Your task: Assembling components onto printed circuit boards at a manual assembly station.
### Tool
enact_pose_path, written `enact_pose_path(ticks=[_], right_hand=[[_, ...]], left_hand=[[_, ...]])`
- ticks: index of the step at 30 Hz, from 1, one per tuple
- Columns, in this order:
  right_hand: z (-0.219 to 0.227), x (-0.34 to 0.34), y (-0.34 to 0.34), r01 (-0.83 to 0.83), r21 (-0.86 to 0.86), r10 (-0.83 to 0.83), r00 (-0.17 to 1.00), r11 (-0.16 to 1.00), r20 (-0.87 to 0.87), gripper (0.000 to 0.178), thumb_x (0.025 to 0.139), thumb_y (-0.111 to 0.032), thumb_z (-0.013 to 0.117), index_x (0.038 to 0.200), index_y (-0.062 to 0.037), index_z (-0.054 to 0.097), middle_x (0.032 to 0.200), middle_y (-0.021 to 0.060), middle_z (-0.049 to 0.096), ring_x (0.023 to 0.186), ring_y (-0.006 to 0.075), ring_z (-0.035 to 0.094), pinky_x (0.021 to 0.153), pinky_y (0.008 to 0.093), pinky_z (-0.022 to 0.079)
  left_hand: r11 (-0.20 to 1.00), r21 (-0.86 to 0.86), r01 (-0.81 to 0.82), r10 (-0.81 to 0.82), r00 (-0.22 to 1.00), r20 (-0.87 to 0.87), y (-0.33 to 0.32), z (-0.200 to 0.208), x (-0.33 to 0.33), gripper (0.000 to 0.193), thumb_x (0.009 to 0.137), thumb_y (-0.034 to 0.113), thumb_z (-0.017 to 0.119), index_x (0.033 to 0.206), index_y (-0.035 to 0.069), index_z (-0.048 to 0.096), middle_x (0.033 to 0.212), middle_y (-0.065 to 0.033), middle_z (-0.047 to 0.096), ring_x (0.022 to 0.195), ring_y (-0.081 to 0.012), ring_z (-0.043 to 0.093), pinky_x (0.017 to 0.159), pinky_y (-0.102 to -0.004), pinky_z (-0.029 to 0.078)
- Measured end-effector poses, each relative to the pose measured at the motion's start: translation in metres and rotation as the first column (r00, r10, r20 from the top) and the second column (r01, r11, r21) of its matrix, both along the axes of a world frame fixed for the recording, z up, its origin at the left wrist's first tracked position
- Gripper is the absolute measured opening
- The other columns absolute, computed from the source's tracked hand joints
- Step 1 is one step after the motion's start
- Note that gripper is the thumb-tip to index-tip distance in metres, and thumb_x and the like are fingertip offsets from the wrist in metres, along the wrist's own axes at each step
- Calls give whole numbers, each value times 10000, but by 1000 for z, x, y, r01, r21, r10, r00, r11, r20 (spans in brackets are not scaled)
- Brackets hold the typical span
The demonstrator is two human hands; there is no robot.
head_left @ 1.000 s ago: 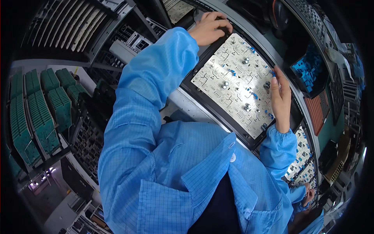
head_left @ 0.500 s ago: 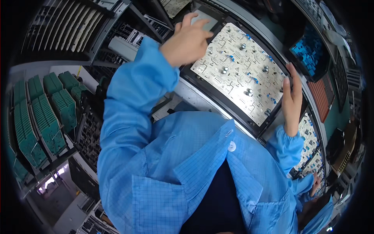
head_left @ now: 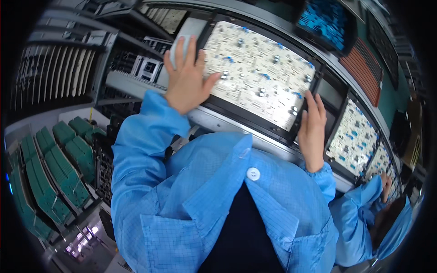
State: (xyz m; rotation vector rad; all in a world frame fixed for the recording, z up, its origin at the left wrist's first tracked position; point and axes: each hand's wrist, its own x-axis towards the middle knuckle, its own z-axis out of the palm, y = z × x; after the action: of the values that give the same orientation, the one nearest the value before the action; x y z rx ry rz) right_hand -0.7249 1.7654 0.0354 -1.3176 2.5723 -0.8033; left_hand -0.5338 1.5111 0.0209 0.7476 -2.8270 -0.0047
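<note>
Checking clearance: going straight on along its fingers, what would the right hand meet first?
The right hand would likely meet the black frame's right side first; depth is unclear, and they may be touching.

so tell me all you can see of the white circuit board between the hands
The white circuit board is flat, roughly rectangular and glossy, with dark markings, blue parts and small cylinders. It lies component side up in a black frame, askew in the view. The left hand overlaps its left edge; the right hand is by its right edge; contact is unclear.
</note>
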Motion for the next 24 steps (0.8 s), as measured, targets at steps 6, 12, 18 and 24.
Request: enact_pose_path(ticks=[6, 12, 18, 24], right_hand=[[-1, -3, 10, -64, 85, 75, 989, 994, -131, 573, 797, 108, 478, 1343, -59, 432, 1299, 153, 512, 1270, 389, 389, 1036, 492, 293], [7, -5, 13, -33, 139, 51, 990, 990, -133, 510, 855, 99, 434, 1333, -73, 467, 1304, 146, 501, 1268, 361, 396, 1040, 442, 315], [4, -23, 1, 70, -99, -72, 997, 993, -20, 454, 857, 106, 437, 1272, -50, 529, 1330, 137, 494, 1264, 323, 417, 1028, 391, 383], [-3, -16, -5, 65, 147, -26, 967, 987, -252, 502, 779, 155, 460, 1193, -80, 618, 1388, 128, 453, 1297, 322, 387, 1025, 401, 400]], left_hand=[[991, 72, 111, -111, 994, -3, -10, 5, 6, 623, 871, 416, 598, 1162, -132, 551, 1492, -236, 218, 1357, -469, 101, 1040, -597, 111], [981, 128, 148, -152, 988, 19, -18, 5, 9, 625, 867, 403, 616, 1221, -106, 536, 1514, -215, 209, 1361, -472, 91, 1064, -564, 111], [974, 150, 170, -174, 985, 18, -20, 8, 9, 641, 856, 424, 629, 1252, -71, 535, 1517, -211, 207, 1365, -469, 86, 1059, -577, 107], [990, 99, 101, -105, 994, 34, -12, 1, 17, 664, 850, 440, 627, 1296, -36, 505, 1509, -228, 204, 1368, -460, 84, 1056, -577, 90]])
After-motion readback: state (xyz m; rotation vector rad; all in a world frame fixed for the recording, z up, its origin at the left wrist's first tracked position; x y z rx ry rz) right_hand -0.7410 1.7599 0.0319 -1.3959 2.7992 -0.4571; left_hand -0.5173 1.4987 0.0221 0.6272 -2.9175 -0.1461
